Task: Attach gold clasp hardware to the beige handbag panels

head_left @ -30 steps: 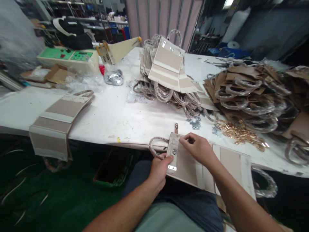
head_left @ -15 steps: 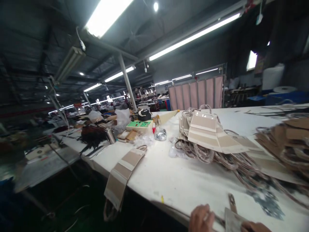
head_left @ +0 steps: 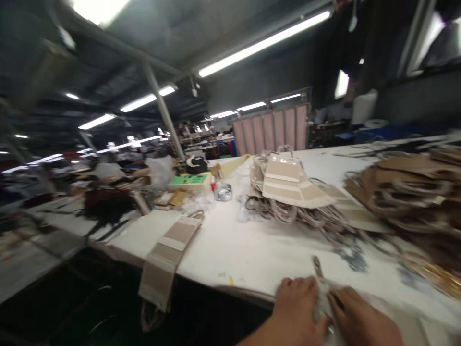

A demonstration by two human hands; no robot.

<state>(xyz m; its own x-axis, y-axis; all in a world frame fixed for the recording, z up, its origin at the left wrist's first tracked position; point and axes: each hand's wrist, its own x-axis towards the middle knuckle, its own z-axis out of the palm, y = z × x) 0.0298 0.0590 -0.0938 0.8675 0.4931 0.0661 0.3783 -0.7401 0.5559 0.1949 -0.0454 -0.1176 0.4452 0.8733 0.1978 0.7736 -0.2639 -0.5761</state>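
Observation:
At the front edge of the table, my left hand (head_left: 296, 307) has its fingers bent over the left edge of a beige bag panel (head_left: 323, 293). My right hand (head_left: 365, 315) is closed on the same panel from the right, with a small dark bit showing by its fingers. A short strap tab with a metal end (head_left: 317, 265) sticks out past the panel, lying on the white tabletop. Something small and shiny shows near my left thumb, too blurred to name. Motion blur and the hands hide much of the panel.
A stack of beige bag panels with looped handles (head_left: 284, 178) sits mid-table, with brown handled pieces (head_left: 414, 192) at right. Another panel (head_left: 163, 262) hangs over the front edge. Clear plastic packets (head_left: 351, 257) lie nearby. A green-topped machine (head_left: 190, 180) stands farther back.
The view has swung right and down. Both hands have come further into view, and my left hand now lies against the panel, close beside my right.

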